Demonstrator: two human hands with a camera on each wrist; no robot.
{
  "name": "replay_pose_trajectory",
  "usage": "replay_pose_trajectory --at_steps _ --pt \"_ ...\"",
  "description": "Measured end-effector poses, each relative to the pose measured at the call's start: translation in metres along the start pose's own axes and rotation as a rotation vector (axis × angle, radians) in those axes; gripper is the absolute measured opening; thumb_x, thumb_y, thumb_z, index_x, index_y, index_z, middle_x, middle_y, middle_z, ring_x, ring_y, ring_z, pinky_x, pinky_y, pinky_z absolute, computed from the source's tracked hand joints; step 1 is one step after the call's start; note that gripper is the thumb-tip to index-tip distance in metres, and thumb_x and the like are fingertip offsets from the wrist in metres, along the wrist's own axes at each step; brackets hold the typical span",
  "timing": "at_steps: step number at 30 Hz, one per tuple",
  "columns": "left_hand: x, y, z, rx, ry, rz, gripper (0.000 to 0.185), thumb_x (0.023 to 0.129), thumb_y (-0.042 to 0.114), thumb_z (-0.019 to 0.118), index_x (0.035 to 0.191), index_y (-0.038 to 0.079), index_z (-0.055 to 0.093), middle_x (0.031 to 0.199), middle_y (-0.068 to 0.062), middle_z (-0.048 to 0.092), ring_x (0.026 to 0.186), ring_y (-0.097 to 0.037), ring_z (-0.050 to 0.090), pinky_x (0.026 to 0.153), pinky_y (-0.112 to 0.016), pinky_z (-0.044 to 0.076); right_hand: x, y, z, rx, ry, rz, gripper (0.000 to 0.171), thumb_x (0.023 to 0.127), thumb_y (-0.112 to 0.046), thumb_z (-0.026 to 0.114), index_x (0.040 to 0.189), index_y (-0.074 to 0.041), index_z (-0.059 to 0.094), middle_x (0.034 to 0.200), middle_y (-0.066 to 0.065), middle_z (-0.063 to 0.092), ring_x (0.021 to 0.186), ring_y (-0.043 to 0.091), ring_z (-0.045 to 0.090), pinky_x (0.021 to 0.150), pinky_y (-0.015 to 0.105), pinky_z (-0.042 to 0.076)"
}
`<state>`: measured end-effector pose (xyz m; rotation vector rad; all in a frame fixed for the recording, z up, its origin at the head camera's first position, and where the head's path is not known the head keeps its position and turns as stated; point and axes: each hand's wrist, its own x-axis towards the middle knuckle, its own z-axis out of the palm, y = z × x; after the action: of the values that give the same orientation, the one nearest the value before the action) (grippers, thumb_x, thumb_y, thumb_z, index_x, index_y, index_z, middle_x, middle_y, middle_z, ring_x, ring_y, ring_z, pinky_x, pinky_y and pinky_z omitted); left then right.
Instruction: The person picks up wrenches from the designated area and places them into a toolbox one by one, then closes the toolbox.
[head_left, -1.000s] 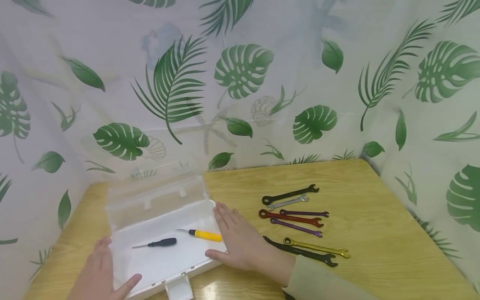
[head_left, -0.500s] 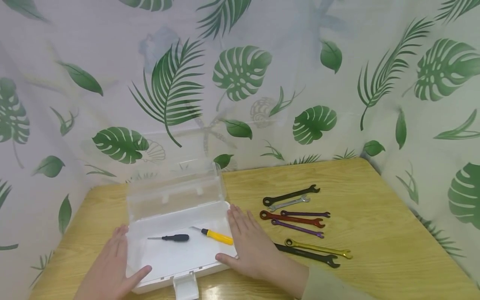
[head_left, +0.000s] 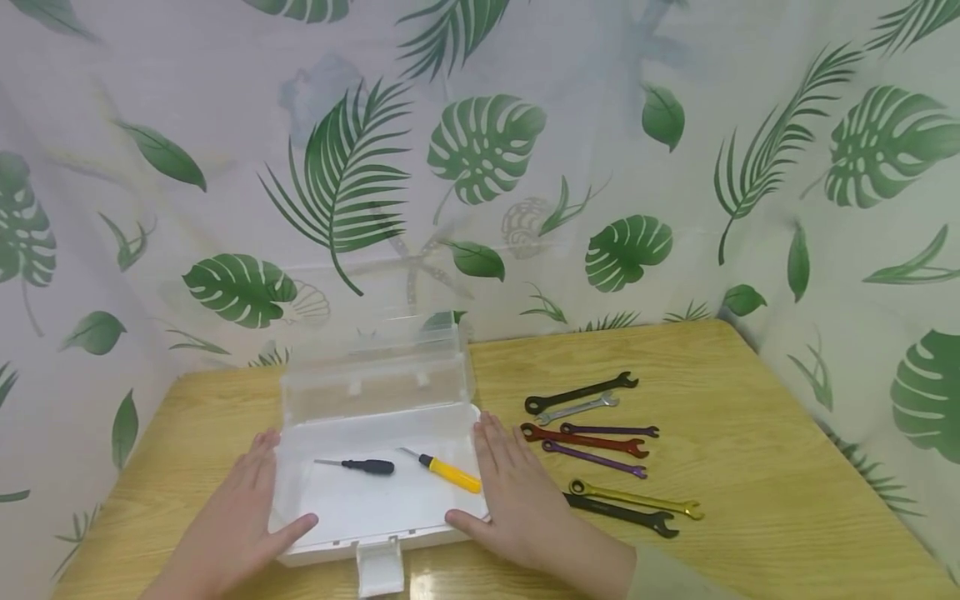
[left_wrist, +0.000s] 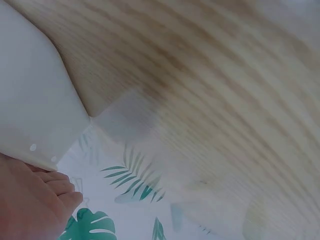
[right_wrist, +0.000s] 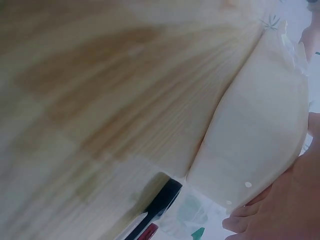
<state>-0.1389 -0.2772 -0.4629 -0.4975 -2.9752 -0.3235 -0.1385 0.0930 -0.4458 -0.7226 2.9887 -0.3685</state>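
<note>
Light wooden surface (head_left: pixel 750 467), grain visible, glare spot at near edge. White curtain (head_left: pixel 600 125) printed with green leaves encloses it behind and at both sides.

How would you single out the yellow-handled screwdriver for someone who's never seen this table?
On the wooden table, find the open clear plastic box held between the two hands. Two screwdrivers lie on its white floor. The yellow-handled screwdriver is the right one, angled, nearest the right hand; the black-handled screwdriver lies to its left.
</note>
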Motion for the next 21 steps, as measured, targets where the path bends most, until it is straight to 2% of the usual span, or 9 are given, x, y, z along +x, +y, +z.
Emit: replay_pose_trajectory --at_steps 2,5,8,11,16,21 --pt "0.003 0.002 0.000 -0.005 -0.007 0.003 0.113 0.094 0.064 0.069 0.159 -0.018 0.027 0.170 -0.033 0.027 0.157 -0.051 0.029 0.124 -0.014 -0.017 -0.002 0.002 -0.001 0.004 0.002 0.006 0.105 0.100 -0.069 0.054 0.167 0.005 0.020 0.177 0.023 0.013 0.166 0.038 0.017 0.136 0.056 0.020" --pt "0.007 0.005 -0.001 -0.013 -0.028 -0.004 0.114 0.094 0.067 0.067 0.159 -0.018 0.026 0.172 -0.032 0.025 0.159 -0.051 0.026 0.136 -0.036 0.000 -0.005 0.004 -0.002 0.004 0.008 0.010 0.104 0.101 -0.068 0.053 0.166 0.006 0.021 0.177 0.024 0.014 0.166 0.038 0.017 0.136 0.057 0.019" --pt "0.010 0.008 -0.002 -0.013 -0.042 -0.002 0.115 0.094 0.067 0.067 0.159 -0.018 0.026 0.172 -0.032 0.025 0.159 -0.051 0.026 0.134 -0.056 0.021 -0.007 0.005 -0.003 0.018 0.012 0.015 0.103 0.102 -0.067 0.054 0.166 0.006 0.021 0.176 0.024 0.014 0.165 0.039 0.017 0.135 0.058 0.019" --pt "0.012 0.011 -0.002 -0.012 -0.050 -0.002 0.116 0.094 0.068 0.067 0.159 -0.018 0.026 0.172 -0.032 0.024 0.159 -0.051 0.026 0.128 -0.064 0.031 -0.009 0.007 -0.004 0.023 0.017 0.020 0.103 0.102 -0.067 0.054 0.166 0.006 0.022 0.177 0.024 0.014 0.166 0.039 0.017 0.135 0.058 0.019" --pt "0.014 0.014 -0.002 -0.027 -0.050 -0.001 0.116 0.094 0.067 0.068 0.160 -0.017 0.023 0.172 -0.033 0.024 0.159 -0.051 0.027 0.125 -0.066 0.034 -0.010 0.011 -0.002 0.015 0.026 0.021 0.102 0.102 -0.067 0.054 0.166 0.005 0.022 0.177 0.023 0.015 0.166 0.038 0.018 0.135 0.059 0.018" --pt "0.014 0.016 -0.002 -0.036 -0.042 0.000 0.114 0.095 0.064 0.068 0.161 -0.017 0.022 0.172 -0.033 0.023 0.159 -0.051 0.026 0.132 -0.059 0.023 -0.011 0.014 0.000 0.018 0.030 0.020 0.103 0.102 -0.067 0.054 0.167 0.005 0.021 0.177 0.023 0.014 0.166 0.038 0.017 0.135 0.059 0.017"
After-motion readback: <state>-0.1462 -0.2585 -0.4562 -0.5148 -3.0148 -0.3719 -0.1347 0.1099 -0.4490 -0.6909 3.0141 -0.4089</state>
